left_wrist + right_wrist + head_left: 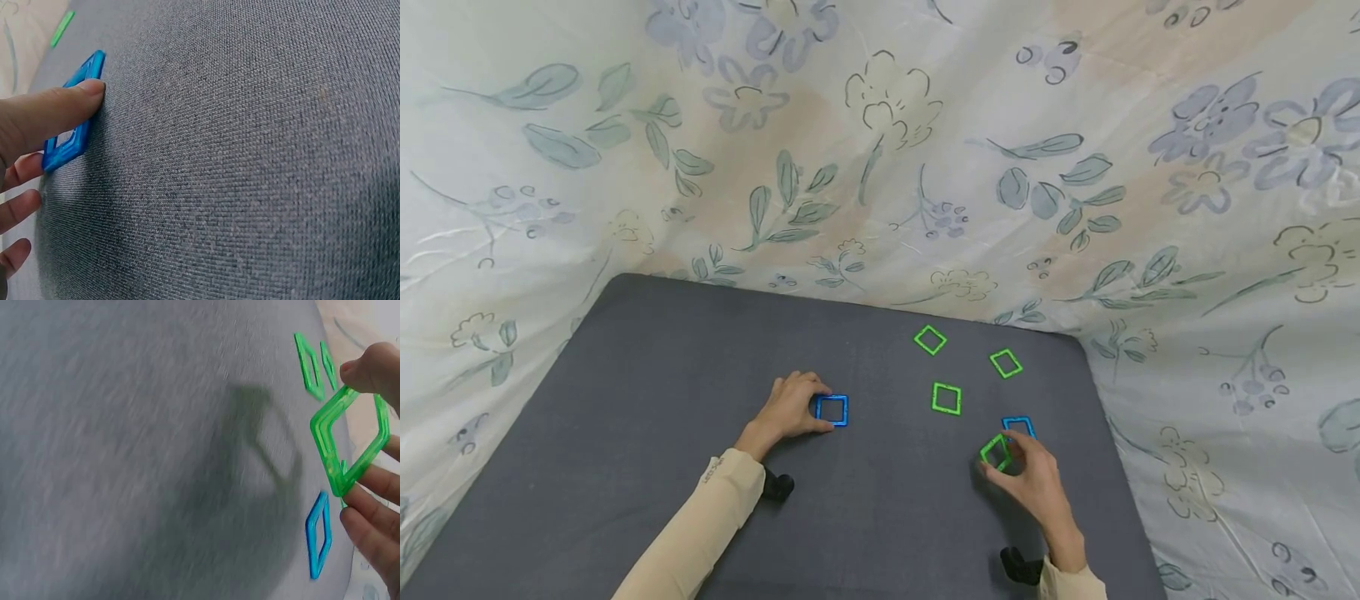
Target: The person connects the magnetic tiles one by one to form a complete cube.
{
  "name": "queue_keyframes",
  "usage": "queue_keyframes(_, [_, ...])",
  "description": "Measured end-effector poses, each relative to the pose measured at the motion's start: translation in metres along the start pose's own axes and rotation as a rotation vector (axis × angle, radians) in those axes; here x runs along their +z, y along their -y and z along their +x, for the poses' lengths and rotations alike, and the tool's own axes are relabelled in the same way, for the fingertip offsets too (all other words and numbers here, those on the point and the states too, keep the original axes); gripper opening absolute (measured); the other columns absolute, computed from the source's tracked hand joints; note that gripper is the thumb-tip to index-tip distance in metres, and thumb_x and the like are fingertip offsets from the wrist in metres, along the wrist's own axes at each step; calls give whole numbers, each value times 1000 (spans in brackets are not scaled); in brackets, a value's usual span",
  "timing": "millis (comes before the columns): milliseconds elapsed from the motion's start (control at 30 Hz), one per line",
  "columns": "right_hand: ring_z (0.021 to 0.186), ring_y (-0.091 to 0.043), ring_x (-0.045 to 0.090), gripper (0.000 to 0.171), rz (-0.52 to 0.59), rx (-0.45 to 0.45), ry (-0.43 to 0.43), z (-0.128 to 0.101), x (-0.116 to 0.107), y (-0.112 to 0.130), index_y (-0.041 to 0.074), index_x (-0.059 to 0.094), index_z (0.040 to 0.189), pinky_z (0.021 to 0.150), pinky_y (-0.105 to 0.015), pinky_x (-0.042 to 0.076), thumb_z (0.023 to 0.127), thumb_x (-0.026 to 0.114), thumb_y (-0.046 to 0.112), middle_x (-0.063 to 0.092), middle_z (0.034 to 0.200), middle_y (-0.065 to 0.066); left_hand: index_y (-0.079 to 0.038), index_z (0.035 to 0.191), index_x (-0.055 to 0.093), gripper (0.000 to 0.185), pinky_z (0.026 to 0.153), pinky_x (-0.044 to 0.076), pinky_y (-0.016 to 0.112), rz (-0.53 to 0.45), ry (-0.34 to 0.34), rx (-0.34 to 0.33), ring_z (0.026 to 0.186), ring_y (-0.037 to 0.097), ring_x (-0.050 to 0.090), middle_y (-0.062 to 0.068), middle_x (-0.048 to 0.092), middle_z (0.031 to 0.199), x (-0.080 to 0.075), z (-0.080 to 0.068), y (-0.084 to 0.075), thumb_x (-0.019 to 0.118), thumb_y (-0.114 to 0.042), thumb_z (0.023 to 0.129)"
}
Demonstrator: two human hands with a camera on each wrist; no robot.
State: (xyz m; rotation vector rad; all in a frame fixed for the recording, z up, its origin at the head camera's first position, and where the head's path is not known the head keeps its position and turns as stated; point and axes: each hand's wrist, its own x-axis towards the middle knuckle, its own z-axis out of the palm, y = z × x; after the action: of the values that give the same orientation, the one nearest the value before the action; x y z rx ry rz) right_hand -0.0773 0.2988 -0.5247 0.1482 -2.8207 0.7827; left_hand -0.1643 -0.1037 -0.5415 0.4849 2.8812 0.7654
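Note:
My left hand point(790, 408) pinches a blue square frame point(847, 410) between thumb and fingers, left of the table's middle. In the left wrist view the thumb lies across this blue frame point(80, 140), close to the cloth. At the right, my right hand point(1036, 482) holds a green square frame point(990, 445) by its edges, tilted. A shadow under that green frame point(325, 440) in the right wrist view shows it lifted off the surface. Just beyond the right hand lies a second blue square frame point(1017, 419), partly hidden by the fingers.
Three more green square frames lie apart on the dark grey table point(662, 375): one nearer point(935, 396), one farther back point(937, 333), one to the right point(998, 367). A flower-patterned cloth point(895, 208) hangs behind and beside the table.

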Motion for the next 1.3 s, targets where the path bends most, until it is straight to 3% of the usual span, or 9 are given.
queue_keyframes(233, [91,-33,70,63,91,-134,8,18,14,20,-9,66,124,79,-49,59,69,93,6,71,105,-20,-14,120,76,56,94,41,48,-9,17,-8,108,26,57,5,69,116,-2,1,-1,94,-36,72])
queue_keyframes(567, [102,-37,71,66,302,-268,110,49,43,58,-6,62,130,87,-52,58,72,91,5,70,114,-22,-15,119,77,55,95,42,49,-13,44,2,108,25,57,4,68,117,-3,6,-5,94,-37,71])
queue_keyframes(967, [113,-38,69,65,425,-259,288,77,80,100,-4,58,134,97,-52,55,77,87,5,68,125,-23,-16,119,77,55,94,42,48,-36,63,9,106,25,57,4,68,116,1,13,-12,95,-34,70])
queue_keyframes(1300, [118,-39,68,64,432,-265,379,83,101,120,-5,56,136,99,-52,54,80,84,5,65,132,-23,-14,119,78,54,91,41,46,-37,68,11,101,23,56,4,67,112,3,14,-14,95,-33,71])
